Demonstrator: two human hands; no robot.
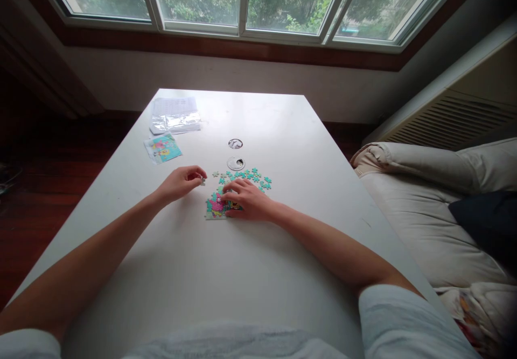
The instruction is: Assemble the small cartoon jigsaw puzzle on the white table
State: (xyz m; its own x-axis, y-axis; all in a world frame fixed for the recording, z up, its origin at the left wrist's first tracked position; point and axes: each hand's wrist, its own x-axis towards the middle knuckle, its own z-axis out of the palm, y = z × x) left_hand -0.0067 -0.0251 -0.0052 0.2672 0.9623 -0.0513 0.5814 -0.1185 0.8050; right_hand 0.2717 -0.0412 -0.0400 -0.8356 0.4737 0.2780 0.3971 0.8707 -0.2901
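Observation:
A partly assembled jigsaw puzzle [216,208] with a pink figure and teal background lies flat on the white table [210,283]. My right hand [252,200] rests over its right side with the fingers spread, hiding part of the picture. To the left of the puzzle, my left hand [182,181] pinches a small puzzle piece [203,181] between thumb and fingertips, just above the tabletop. Several loose teal puzzle pieces [254,175] are scattered beyond and to the right of the puzzle.
A printed picture card [163,148] and a clear plastic bag with paper [175,117] lie at the table's far left. Two round fittings [235,143] sit in the tabletop behind the pieces. Along the right side stands a beige sofa [412,208]; windows [242,4] are ahead.

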